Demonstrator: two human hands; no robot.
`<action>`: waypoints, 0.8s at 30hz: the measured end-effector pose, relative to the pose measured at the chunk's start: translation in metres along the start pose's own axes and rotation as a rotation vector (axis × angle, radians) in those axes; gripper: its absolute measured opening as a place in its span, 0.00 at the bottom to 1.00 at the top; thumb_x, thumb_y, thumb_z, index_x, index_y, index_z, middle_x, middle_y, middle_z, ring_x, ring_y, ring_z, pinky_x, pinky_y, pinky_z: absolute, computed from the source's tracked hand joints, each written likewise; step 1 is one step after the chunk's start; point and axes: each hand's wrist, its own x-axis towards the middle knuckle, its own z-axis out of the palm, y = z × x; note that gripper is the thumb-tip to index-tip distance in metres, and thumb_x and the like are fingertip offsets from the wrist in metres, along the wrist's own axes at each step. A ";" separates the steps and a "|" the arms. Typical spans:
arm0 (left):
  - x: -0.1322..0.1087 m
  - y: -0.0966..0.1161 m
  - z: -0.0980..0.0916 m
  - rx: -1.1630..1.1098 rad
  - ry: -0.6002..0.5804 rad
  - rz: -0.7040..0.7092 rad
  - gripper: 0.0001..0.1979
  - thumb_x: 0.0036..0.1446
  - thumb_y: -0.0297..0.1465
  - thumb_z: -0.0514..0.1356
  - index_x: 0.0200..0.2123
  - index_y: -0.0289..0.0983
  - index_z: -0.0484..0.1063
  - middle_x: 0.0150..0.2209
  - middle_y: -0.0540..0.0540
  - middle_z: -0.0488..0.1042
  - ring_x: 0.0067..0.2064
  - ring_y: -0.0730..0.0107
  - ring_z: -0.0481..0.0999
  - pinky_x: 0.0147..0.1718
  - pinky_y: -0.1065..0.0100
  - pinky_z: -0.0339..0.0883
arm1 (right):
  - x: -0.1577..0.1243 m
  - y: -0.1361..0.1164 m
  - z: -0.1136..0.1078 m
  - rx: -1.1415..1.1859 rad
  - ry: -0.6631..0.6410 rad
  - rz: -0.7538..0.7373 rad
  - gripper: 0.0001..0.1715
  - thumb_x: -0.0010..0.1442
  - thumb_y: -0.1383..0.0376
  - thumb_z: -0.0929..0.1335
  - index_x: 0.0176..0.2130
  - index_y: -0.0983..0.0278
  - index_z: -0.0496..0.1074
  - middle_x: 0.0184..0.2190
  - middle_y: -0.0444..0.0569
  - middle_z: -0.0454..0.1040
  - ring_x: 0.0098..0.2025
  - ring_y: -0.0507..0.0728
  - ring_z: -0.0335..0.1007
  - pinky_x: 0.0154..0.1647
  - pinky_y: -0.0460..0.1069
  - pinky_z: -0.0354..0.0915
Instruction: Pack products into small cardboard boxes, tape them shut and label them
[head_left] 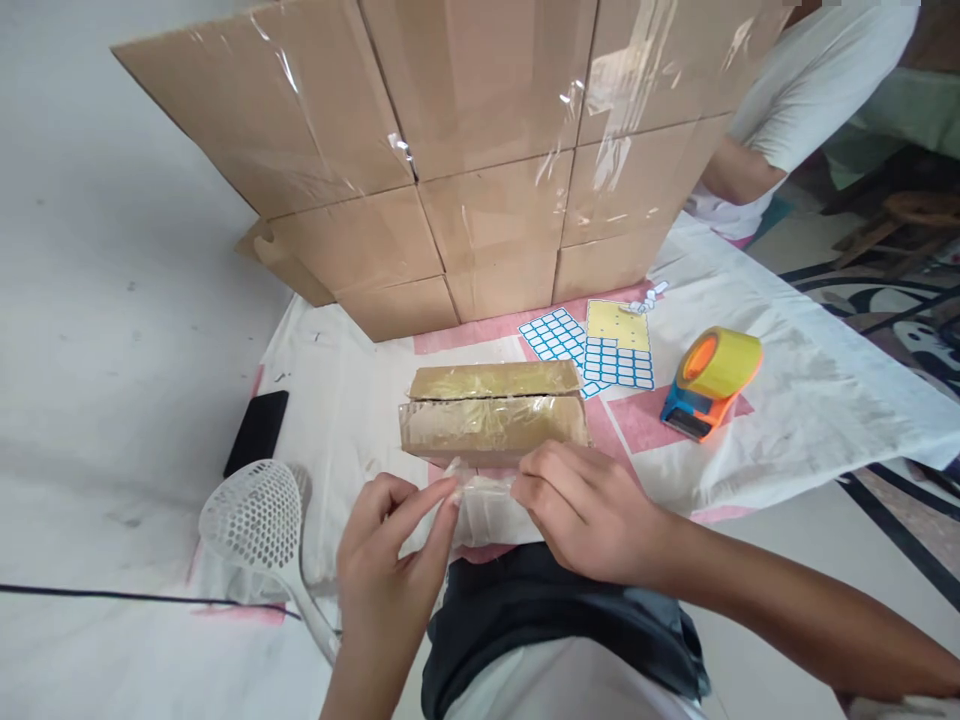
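A small cardboard box (495, 412) wrapped in shiny clear tape lies on a white cloth (810, 390) in front of me. Just below it both hands pinch a crumpled piece of clear plastic or tape (480, 498). My left hand (390, 560) pinches its left end between thumb and fingers. My right hand (585, 510) holds its right end, fingers curled, touching the box's lower edge.
A stack of taped cardboard boxes (465, 150) stands behind. Blue and yellow label sheets (607, 345) and an orange-blue tape dispenser (709, 385) lie to the right. A white slotted ladle (259, 520) and a black phone (257, 432) lie to the left. Another person's sleeve (810, 90) is at top right.
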 end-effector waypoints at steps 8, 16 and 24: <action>-0.016 -0.026 0.023 -0.997 0.191 -0.487 0.16 0.69 0.41 0.51 0.43 0.48 0.78 0.23 0.56 0.44 0.23 0.74 0.45 0.20 0.72 0.51 | 0.025 -0.001 -0.016 -0.152 -0.140 -0.155 0.09 0.67 0.68 0.64 0.35 0.67 0.71 0.29 0.49 0.67 0.31 0.58 0.60 0.29 0.52 0.53; -0.024 -0.003 0.015 -0.231 0.057 0.240 0.20 0.56 0.28 0.69 0.52 0.42 0.75 0.45 0.43 0.80 0.46 0.60 0.79 0.45 0.58 0.73 | 0.045 0.001 -0.036 -0.028 -0.319 -0.049 0.11 0.66 0.71 0.60 0.34 0.67 0.70 0.32 0.51 0.68 0.31 0.57 0.60 0.29 0.51 0.52; -0.022 0.029 0.056 -0.565 0.041 -0.296 0.16 0.67 0.33 0.58 0.57 0.43 0.74 0.35 0.48 0.84 0.30 0.73 0.77 0.34 0.67 0.72 | 0.088 0.028 -0.061 0.074 -0.658 0.209 0.10 0.64 0.70 0.65 0.30 0.63 0.66 0.28 0.48 0.71 0.27 0.54 0.63 0.27 0.49 0.52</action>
